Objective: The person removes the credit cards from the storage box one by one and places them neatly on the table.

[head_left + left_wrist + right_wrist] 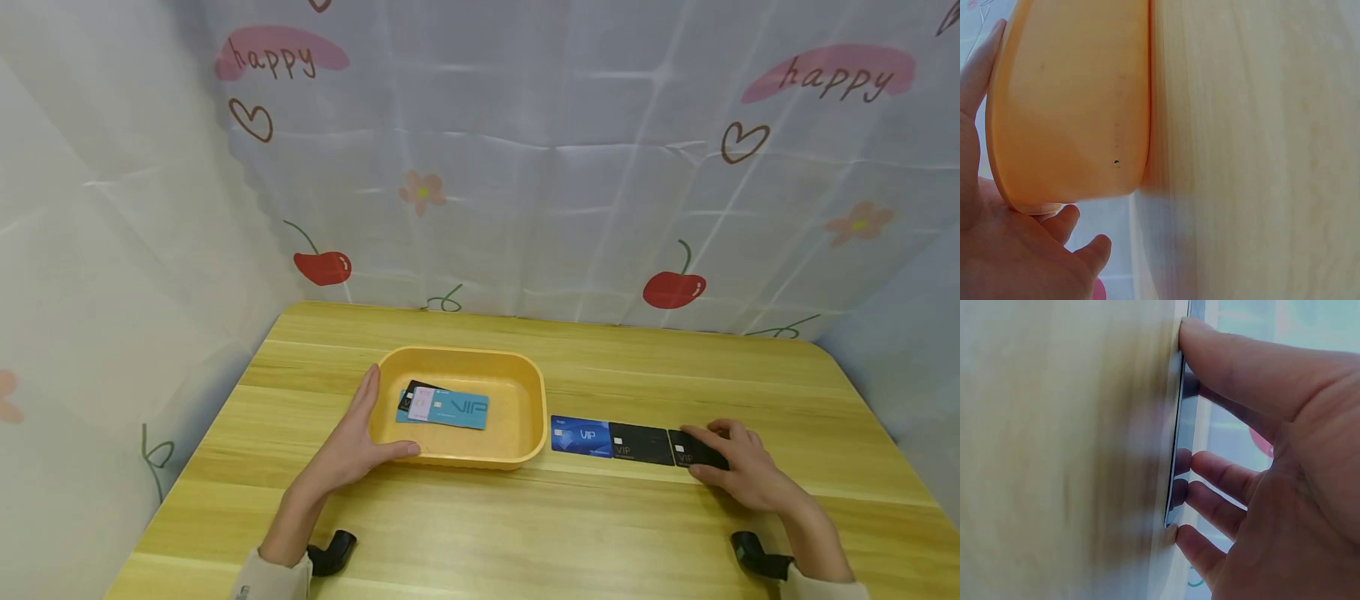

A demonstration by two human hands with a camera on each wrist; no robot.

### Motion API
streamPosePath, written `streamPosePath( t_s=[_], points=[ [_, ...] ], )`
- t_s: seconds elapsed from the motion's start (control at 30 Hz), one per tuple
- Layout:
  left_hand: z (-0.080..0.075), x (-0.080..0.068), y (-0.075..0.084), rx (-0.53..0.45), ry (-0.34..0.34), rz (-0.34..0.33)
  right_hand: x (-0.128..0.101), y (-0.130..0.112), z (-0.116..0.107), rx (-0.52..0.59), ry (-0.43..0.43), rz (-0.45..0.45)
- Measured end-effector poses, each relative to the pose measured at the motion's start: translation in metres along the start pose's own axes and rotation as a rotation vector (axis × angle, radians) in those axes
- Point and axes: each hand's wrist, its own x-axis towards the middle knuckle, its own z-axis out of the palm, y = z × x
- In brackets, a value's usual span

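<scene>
A yellow plastic basin (471, 461) stands on the table, with my left hand (358, 450) holding its left end. The thumb lies over the near rim and the fingers run along the left side. Inside the basin several VIP cards overlap, a light blue one (461, 408) on top and part of a black one (410, 390) beneath. To the right of the basin, a blue VIP card (581, 437) and a black VIP card (642, 444) lie in a row. At the row's right end my right hand (742, 467) pinches another black card (686, 450), which lies flat.
The wooden table (525, 533) reaches back to a hanging white curtain (540, 208) printed with cherries and hearts. Black curved pieces stick out by both wrists, one at the left (333, 553) and one at the right (757, 557).
</scene>
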Motion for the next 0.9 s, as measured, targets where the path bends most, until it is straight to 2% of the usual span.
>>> streamPosePath(
  t_s=[0.6, 0.9],
  points=[
    [-0.0002, 0.0005, 0.0021, -0.001, 0.002, 0.009, -0.0009, 0.0028, 0.0025, -0.006, 0.002, 0.001],
    [0.0000, -0.0002, 0.0014, -0.004, 0.002, 0.005, -0.0012, 0.0022, 0.0021, 0.035, 0.000, -0.004]
  ],
)
